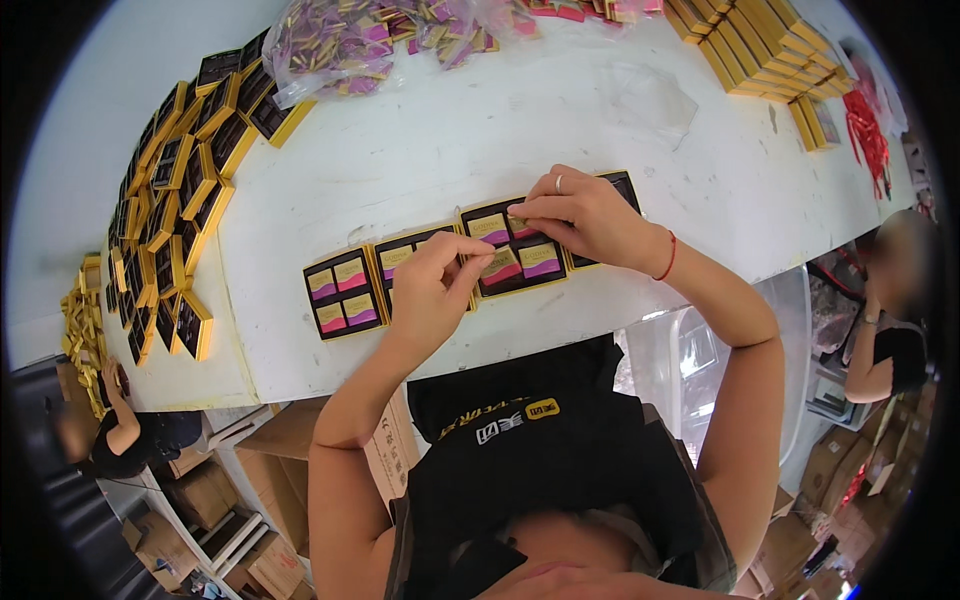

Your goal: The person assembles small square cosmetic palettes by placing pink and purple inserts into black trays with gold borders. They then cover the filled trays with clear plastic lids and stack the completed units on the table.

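A row of gold-edged black boxes lies on the white table in front of me, each divided into compartments. The leftmost box [326, 268] holds gold-topped wrapped squares with pink or purple lower bands. My left hand [430, 290] covers part of the second box [407, 243]. Its thumb and forefinger are pinched at the edge of a gold-and-red wrapped square [502, 266] in the third box [540, 281]. Over that box's upper right compartment, my right hand [592, 218] pinches another gold-and-red wrapped square [522, 228]. A fourth box [622, 184] is partly hidden behind my right hand.
Stacked black-and-gold boxes [180, 190] stand at the left. Clear bags of small purple-and-gold pieces [345, 45] lie at the far edge. Gold boxes [765, 50] and red ribbons [866, 130] are at the far right. Other people [895, 340] are at both sides.
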Motion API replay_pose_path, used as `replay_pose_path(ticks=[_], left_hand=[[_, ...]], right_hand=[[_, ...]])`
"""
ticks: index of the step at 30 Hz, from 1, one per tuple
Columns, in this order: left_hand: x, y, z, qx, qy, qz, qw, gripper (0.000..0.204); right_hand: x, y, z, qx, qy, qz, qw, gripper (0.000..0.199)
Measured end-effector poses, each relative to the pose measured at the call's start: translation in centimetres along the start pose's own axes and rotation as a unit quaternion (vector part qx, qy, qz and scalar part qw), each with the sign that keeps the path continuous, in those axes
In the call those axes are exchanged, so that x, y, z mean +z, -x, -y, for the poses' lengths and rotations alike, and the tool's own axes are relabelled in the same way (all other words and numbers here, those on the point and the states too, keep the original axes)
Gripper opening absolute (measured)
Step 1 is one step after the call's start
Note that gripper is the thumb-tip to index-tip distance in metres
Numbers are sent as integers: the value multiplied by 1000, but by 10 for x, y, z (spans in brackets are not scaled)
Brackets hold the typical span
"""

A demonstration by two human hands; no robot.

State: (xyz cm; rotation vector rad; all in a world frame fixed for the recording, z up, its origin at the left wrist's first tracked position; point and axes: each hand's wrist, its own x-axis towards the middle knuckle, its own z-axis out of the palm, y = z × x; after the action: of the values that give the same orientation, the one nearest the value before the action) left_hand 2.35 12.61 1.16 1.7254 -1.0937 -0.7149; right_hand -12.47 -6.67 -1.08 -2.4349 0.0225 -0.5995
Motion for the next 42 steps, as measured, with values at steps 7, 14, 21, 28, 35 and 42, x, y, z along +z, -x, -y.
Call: replay_pose_path(ticks=[7,14,21,28,35,42], left_hand=[[9,6,16,164,-200,-14,966,16],[23,38,24,277,-377,1,884,38],[19,41,29,325,-349,44,878,36],[5,-41,-23,401,-265,-7,877,24],[69,-335,-24,297,-341,-28,892,16],[87,-383,16,220,-454,-15,863,19]], right_hand=[[4,3,5,35,15,-15,999,25],[-2,11,11,-67,161,36,984,38],[-5,15,14,-136,205,67,967,52],[-67,-74,-138,86,187,-175,963,23],[-71,-134,-238,262,418,-114,862,15],[-99,-119,-206,218,218,-214,927,17]])
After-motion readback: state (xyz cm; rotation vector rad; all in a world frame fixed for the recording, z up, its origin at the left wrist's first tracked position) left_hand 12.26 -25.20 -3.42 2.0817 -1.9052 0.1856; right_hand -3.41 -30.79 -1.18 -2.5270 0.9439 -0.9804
